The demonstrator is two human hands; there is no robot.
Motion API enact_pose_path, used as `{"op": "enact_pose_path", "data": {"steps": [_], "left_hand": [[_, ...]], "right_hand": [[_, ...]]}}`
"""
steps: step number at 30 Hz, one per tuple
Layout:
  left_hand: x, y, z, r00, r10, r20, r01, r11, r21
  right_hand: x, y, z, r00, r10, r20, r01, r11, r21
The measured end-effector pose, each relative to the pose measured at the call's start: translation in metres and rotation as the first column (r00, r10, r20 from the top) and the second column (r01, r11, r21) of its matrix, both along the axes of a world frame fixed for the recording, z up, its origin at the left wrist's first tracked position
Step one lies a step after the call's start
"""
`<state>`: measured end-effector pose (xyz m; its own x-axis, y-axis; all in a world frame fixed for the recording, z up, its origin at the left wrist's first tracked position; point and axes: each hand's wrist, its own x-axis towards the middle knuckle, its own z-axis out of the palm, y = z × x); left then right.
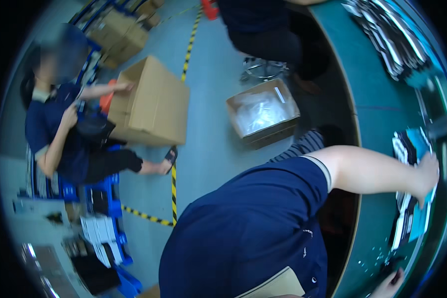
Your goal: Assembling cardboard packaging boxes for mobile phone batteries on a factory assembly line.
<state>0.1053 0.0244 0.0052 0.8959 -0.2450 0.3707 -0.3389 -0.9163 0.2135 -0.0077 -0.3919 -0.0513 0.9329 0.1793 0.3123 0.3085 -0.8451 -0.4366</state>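
Observation:
My left hand point(426, 178) reaches across the green table and rests on a stack of flat black, white and teal packets point(410, 201). Its fingers bend over the far edge of the stack, and the thumb lies on the near part. Low at the right, my right hand point(390, 285) is only partly in view. Its fingers curl at a dark object that I cannot make out. Small white scraps point(377, 259) lie scattered on the table between that hand and the stack.
A larger row of similar packets point(390, 37) lies farther along the green table point(377, 126). On the floor stand an open carton of clear plastic bags point(270, 131) and a tall carton point(159, 107). One co-worker point(59, 129) stands left, another point(258, 25) sits ahead.

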Motion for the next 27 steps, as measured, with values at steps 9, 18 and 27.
{"op": "enact_pose_path", "data": {"steps": [9, 18, 27], "left_hand": [[-0.006, 0.033, -0.016, 0.999, 0.036, 0.011, -0.036, 0.999, -0.023], [0.004, 0.029, -0.020, 0.999, 0.041, 0.028, -0.040, 0.998, -0.056], [-0.001, 0.039, -0.014, 1.000, 0.003, -0.019, -0.006, 0.981, -0.196]], "right_hand": [[-0.026, 0.151, 0.058, 0.995, -0.086, -0.050, 0.085, 0.996, -0.027], [-0.023, 0.147, 0.053, 0.981, -0.179, -0.078, 0.183, 0.982, 0.054], [-0.023, 0.155, 0.048, 0.984, -0.137, -0.111, 0.133, 0.990, -0.045]]}}
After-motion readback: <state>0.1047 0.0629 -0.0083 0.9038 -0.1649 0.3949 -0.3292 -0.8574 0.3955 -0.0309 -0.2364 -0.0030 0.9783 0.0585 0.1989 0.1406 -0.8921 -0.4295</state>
